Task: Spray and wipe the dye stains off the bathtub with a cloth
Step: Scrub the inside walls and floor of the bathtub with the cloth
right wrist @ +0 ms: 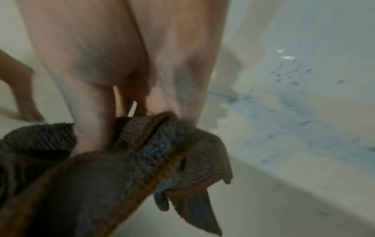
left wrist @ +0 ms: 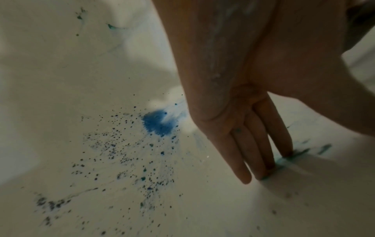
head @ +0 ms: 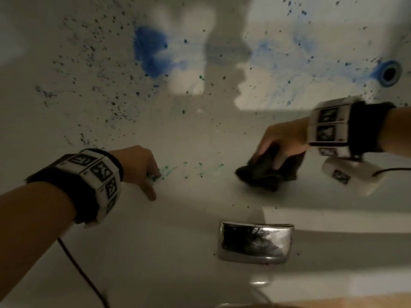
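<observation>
Right hand point(head: 282, 138) grips the bunched cloth point(head: 270, 172), pressing it on the near wall of the tub point(head: 155, 252). Left hand point(head: 139, 167), fingers straight and holding nothing, touches green smears point(head: 200, 168) left of the cloth; blue stain point(head: 150, 51) lies far.

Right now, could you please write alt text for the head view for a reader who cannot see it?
The right hand grips a crumpled dark cloth against the white bathtub, whose surface is speckled with blue dye stains. The left hand touches green smears nearby.
</observation>
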`<state>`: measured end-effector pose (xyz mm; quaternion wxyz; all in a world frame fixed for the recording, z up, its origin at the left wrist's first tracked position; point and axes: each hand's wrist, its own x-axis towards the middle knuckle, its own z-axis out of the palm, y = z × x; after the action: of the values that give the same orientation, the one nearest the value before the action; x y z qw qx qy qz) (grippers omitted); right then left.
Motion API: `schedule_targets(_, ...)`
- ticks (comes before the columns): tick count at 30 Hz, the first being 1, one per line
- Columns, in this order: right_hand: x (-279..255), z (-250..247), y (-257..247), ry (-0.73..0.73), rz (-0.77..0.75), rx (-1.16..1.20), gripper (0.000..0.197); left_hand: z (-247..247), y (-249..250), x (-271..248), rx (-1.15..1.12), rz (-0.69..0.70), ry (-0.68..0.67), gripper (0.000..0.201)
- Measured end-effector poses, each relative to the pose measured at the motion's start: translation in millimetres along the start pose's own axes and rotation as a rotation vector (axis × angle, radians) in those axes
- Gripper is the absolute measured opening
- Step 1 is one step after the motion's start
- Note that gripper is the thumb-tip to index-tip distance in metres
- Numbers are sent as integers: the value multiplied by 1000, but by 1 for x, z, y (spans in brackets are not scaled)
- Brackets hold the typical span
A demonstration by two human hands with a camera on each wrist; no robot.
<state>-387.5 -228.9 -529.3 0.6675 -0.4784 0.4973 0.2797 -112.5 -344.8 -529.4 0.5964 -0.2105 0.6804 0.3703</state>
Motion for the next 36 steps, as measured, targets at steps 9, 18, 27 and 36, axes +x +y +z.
schedule_targets(9, 22, 29, 33, -121, 261, -130, 52, -4, -1, 10, 13, 58, -27, 71)
schedule_targets(18, 92, 8, -83, -24, -39, 65, 37, 0, -13, 7, -97, 75, 15, 67)
schedule_targets(27, 76, -28, -40, 115, 111, 78, 41, -2, -19, 10, -128, 82, 0, 65)
schedule_targets(36, 75, 6, -22, -65, 191, -18, 31, -3, -24, 15, -177, 76, -67, 66)
